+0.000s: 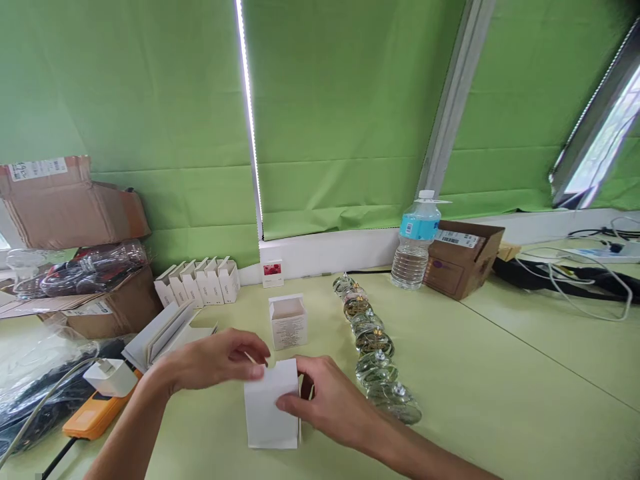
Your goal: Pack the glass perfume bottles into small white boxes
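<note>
A plain white carton (271, 417) stands upright on the table in front of me. Gripping its right edge is my right hand (327, 400), with the thumb on the front face and the fingers behind. My left hand (225, 360) is closed at the carton's top left corner, its thumb touching the upper edge; its fingertips are partly hidden. Just behind stands an open-topped white box (290, 327) with printed text. To the right runs a row of clear glass ornaments (375, 343) with silver and gold caps.
Several small white boxes (213, 283) line the back left, near a small picture card (272, 273). Flattened white cartons (163, 333), an orange power strip (95, 415) and cardboard boxes (65, 207) are at left. A water bottle (413, 253) and brown box (460, 260) stand at back right.
</note>
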Tool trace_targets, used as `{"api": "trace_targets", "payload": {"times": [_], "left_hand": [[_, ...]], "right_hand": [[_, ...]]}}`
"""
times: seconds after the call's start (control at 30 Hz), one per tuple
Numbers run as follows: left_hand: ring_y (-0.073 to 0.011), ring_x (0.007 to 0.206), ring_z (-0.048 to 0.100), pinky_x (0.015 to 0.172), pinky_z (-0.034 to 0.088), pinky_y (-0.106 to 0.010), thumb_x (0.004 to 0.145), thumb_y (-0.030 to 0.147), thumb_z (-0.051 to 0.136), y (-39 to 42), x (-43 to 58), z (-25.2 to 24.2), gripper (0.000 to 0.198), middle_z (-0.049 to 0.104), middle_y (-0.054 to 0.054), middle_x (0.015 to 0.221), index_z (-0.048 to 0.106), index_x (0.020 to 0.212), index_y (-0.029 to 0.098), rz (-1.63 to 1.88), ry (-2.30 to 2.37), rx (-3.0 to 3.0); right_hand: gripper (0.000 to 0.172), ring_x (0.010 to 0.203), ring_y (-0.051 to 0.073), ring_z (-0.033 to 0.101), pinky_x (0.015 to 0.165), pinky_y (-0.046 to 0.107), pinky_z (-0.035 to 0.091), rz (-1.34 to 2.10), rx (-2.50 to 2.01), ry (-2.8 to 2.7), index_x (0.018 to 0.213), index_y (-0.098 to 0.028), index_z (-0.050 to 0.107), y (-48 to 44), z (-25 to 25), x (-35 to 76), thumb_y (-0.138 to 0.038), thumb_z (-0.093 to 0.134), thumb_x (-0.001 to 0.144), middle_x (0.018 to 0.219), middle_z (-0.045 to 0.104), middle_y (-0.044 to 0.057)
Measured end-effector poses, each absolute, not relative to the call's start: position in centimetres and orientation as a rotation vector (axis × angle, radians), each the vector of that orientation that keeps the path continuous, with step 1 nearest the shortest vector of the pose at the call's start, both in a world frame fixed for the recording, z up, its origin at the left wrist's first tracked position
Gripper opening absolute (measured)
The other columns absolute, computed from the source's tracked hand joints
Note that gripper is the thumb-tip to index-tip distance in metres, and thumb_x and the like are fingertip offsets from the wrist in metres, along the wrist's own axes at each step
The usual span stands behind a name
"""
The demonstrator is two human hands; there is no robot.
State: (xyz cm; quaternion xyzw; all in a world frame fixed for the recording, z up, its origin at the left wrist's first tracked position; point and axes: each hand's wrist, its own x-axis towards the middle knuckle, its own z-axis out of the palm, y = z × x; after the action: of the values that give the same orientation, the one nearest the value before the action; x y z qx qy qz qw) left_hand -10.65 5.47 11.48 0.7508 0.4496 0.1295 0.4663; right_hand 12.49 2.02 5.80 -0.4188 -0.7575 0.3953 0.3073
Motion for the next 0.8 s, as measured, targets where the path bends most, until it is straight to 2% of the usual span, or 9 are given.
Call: {"api": "trace_targets", "payload": {"times": [0.1,0.2,0.33,0.5,0.63,0.7,0.8], "left_hand": [[-0.0229,0.095,0.063,0.084,0.050,-0.035,0.090,0.052,0.048,6.6,-10.7,11.3,0.038,0.067,-0.008,0.102,0.063,0.102,0.019,0.691,1.150,1.862],[-0.0234,0.096,0.063,0.085,0.051,-0.037,0.088,0.049,0.054,7.5,-10.2,10.7,0.031,0.066,-0.007,0.103,0.062,0.099,0.020,0.962,1.319,1.917],[-0.0244,0.119,0.053,0.097,0.046,-0.037,0.087,0.036,0.058,7.8,-8.6,9.5,0.019,0.055,-0.004,0.129,0.063,0.103,0.027,1.008,1.245,2.104],[-0.0257,0.135,0.036,0.100,0.044,-0.037,0.087,0.029,0.057,8.2,-6.9,7.5,0.027,0.043,-0.004,0.143,0.060,0.114,0.031,0.998,1.262,2.198],[-0.0247,0.125,0.048,0.099,0.045,-0.039,0.085,0.026,0.058,9.1,-6.2,6.1,0.034,0.051,-0.006,0.135,0.055,0.119,0.029,1.020,1.263,2.152],[-0.0239,0.113,0.057,0.098,0.046,-0.041,0.084,0.026,0.060,9.2,-6.1,6.1,0.031,0.058,-0.005,0.126,0.056,0.115,0.027,1.049,1.262,2.094],[-0.0229,0.104,0.062,0.097,0.047,-0.041,0.083,0.026,0.062,8.9,-5.9,6.7,0.023,0.064,-0.005,0.117,0.058,0.106,0.024,1.009,1.155,2.026]], "right_hand": [[0.013,0.059,0.013,0.056,0.048,0.020,0.039,1.066,-1.075,-1.976,0.087,-0.019,0.071,2.4,6.8,13.1,-0.025,0.068,0.076,0.076,0.069,0.000],[0.018,0.057,0.013,0.056,0.043,0.020,0.041,1.136,-1.068,-1.925,0.092,-0.018,0.071,2.9,8.4,14.3,-0.026,0.067,0.077,0.076,0.069,0.002],[0.025,0.060,0.014,0.058,0.044,0.021,0.046,1.123,-1.065,-1.848,0.102,-0.018,0.069,3.9,10.7,16.4,-0.030,0.065,0.080,0.083,0.070,0.004],[0.029,0.061,0.014,0.058,0.046,0.024,0.049,1.025,-1.066,-1.788,0.105,-0.019,0.069,4.9,12.4,18.5,-0.034,0.066,0.081,0.086,0.071,0.005],[0.031,0.059,0.013,0.057,0.046,0.024,0.049,1.007,-1.051,-1.761,0.107,-0.019,0.069,5.2,12.8,19.2,-0.035,0.066,0.082,0.085,0.071,0.005],[0.033,0.057,0.013,0.057,0.046,0.024,0.050,1.004,-1.034,-1.721,0.107,-0.017,0.069,5.2,12.9,19.2,-0.036,0.067,0.081,0.084,0.071,0.006],[0.034,0.056,0.012,0.057,0.047,0.025,0.052,0.991,-0.996,-1.657,0.105,-0.017,0.069,5.1,13.0,19.1,-0.040,0.068,0.080,0.085,0.070,0.006]]}}
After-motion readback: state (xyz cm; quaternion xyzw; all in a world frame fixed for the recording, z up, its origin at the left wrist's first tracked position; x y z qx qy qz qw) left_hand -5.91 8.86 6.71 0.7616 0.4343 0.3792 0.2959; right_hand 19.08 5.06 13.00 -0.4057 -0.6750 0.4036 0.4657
